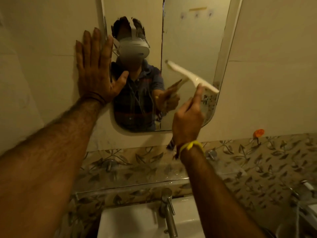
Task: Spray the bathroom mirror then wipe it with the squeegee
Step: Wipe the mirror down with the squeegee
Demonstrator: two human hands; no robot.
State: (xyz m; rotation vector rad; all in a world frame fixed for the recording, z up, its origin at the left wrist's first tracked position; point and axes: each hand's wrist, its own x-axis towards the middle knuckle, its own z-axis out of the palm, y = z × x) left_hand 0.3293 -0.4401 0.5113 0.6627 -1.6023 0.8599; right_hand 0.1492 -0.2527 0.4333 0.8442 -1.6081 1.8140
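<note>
Nearest you, at the bottom of the view, the white sink [137, 219] sits under a chrome tap [169, 210], with a band of leaf-patterned tile [257, 162] running behind it. Your right hand [187, 119], a yellow band [192, 146] tied at its wrist, is closed around the handle of the white squeegee [190, 75], index finger stretched up along the handle. The squeegee's blade lies tilted against the mirror [192, 40], high on its left end and low on its right, in the mirror's lower right part. Your left hand [96, 69] is spread wide and flat, holding nothing, palm pressed to the wall [42, 48] with the thumb crossing the mirror's left edge.
</note>
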